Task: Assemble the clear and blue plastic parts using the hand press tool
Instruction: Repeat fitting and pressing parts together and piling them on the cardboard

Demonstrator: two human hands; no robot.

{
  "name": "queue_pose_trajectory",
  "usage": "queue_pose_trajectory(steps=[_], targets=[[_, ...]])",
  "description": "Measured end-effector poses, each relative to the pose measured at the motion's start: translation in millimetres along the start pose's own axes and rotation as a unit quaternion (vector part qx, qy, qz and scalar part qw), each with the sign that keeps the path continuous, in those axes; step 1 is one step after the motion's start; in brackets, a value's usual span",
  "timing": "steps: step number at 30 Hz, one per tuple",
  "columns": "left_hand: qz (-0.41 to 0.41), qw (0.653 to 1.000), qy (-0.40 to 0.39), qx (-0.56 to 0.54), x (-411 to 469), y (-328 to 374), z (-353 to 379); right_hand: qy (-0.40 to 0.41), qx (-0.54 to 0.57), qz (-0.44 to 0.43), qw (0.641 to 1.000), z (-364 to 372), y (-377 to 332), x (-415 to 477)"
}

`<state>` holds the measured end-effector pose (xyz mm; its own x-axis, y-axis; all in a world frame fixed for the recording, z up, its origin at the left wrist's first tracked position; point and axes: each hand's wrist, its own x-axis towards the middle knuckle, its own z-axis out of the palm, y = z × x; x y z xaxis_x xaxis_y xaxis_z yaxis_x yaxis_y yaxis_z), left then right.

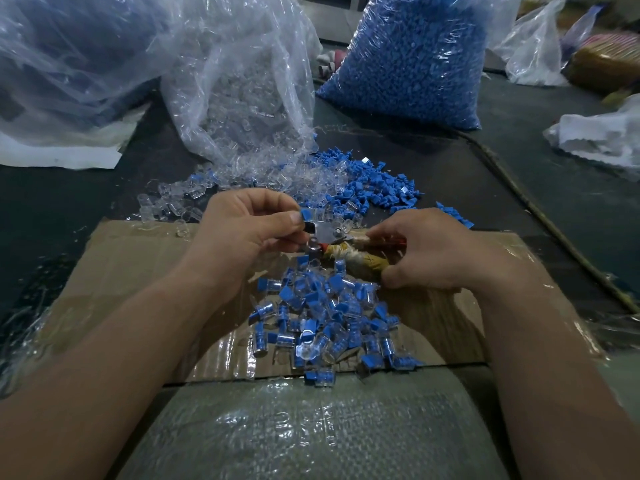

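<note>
Nearest: woven sack (311, 427) under the near edge of the cardboard sheet (138, 258); pile of assembled parts (322, 317) reaches that edge; risk: pcs roll off onto the sack. Above the pile: right hand (440, 251), fingers curled round the taped handles of the hand press tool (332, 237); left hand (242, 230) pinches a blue part (306, 214) at the tool head. Risk: squeeze w/ part misaligned = cocked or cracked fit; thumb close to head = pinch hazard. Beyond, on the table (519, 202): loose clear parts (242, 181) and loose blue parts (377, 185) intermix; wrong pick possible.
</note>
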<state>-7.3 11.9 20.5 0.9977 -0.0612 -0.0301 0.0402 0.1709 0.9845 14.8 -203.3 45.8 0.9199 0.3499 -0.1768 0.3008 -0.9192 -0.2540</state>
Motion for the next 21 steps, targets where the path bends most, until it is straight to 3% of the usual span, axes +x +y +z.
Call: queue_pose_trajectory(steps=[9, 13, 21], targets=[[0.009, 1.000, 0.011, -0.019, -1.4, 4.1, 0.3, 0.066, -0.096, 0.008, 0.993, 13.7, -11.4, 11.1], [0.020, 0.999, 0.025, -0.022, -1.0, 4.1, -0.4, 0.076, -0.048, 0.026, 0.996, 13.7, -6.5, 10.1], [0.053, 0.997, 0.056, -0.024, 0.1, 1.6, 4.3, 0.203, 0.055, -0.005, 0.978, 15.2, -8.0, 5.9]])
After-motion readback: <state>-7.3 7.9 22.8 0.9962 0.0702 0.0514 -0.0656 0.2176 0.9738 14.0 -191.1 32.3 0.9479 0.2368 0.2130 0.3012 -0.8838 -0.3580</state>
